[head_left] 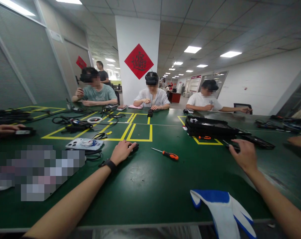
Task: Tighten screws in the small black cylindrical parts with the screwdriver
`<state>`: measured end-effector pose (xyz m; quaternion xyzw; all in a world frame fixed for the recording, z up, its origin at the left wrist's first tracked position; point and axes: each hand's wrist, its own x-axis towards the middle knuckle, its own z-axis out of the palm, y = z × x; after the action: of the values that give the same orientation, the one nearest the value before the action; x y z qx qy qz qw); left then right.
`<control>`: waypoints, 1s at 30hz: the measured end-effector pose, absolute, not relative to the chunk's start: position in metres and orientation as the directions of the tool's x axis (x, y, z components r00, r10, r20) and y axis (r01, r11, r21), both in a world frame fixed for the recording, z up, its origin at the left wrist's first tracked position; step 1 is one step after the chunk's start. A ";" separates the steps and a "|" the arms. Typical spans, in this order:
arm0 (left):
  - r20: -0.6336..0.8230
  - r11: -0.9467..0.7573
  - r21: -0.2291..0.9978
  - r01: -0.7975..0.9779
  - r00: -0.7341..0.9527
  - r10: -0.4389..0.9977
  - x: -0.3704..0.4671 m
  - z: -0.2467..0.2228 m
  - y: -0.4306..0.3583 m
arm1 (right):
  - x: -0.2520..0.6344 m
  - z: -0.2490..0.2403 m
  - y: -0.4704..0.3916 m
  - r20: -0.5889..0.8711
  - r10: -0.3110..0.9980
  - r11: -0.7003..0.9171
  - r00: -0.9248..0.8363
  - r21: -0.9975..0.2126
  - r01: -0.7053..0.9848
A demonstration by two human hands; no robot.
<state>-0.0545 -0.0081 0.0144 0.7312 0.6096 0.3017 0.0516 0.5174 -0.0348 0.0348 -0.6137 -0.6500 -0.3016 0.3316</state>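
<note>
My left hand (pixel 122 152), with a dark band on its wrist, is closed over a small black object (pixel 133 148) on the green table; the fingers partly hide it. On the right, my right hand (pixel 245 155) has thumb and fingers around a dark-handled screwdriver (pixel 234 147) whose thin shaft points up and left. Between the hands lies an orange-and-black screwdriver (pixel 170 155), its shaft pointing left. A blue-and-white work glove (pixel 221 207) hangs over the near table edge, left of my right forearm.
An open black tool case (pixel 210 126) stands beyond my right hand, with orange-handled pliers (pixel 204 137) before it. Left are a phone (pixel 85 144), cables (pixel 65 120) and a tape roll (pixel 95 120). Several people sit around the table; a co-worker's hand (pixel 9 128) reaches in from the left.
</note>
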 end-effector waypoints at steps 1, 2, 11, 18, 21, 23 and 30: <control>0.366 -0.260 0.449 0.855 0.089 0.926 -0.054 0.017 -0.005 | 0.497 0.041 -0.033 0.755 0.649 0.174 -0.096 -0.025 0.984; 0.353 -0.276 0.453 0.848 0.113 0.929 -0.053 0.019 -0.003 | 0.476 0.046 -0.032 0.701 0.693 0.274 -0.169 -0.039 0.961; 0.265 -0.364 0.525 0.769 0.259 0.929 -0.024 0.016 0.016 | 0.293 0.055 -0.031 0.091 0.863 0.499 -0.497 -0.311 0.809; 0.392 -0.332 0.645 0.688 0.075 0.917 -0.008 -0.005 0.014 | 0.238 0.019 -0.019 0.303 0.895 0.396 -0.328 -0.200 0.896; 0.379 -0.305 0.747 0.591 -0.001 0.925 -0.008 -0.009 0.013 | 0.238 0.009 -0.020 0.377 0.887 0.417 -0.267 -0.404 0.814; 0.359 -0.308 0.790 0.531 0.007 0.933 -0.008 -0.010 0.013 | 0.239 0.008 -0.022 0.364 0.889 0.439 -0.279 -0.500 0.746; 0.428 -0.434 0.727 0.531 0.143 0.892 0.001 -0.002 0.003 | 0.233 0.017 -0.032 0.372 0.814 0.578 -0.445 -0.446 0.684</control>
<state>0.0008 0.0029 -0.0024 0.7268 0.4897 0.4344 0.2077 0.2332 -0.0316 0.0167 -0.4448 -0.8422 0.1158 0.2820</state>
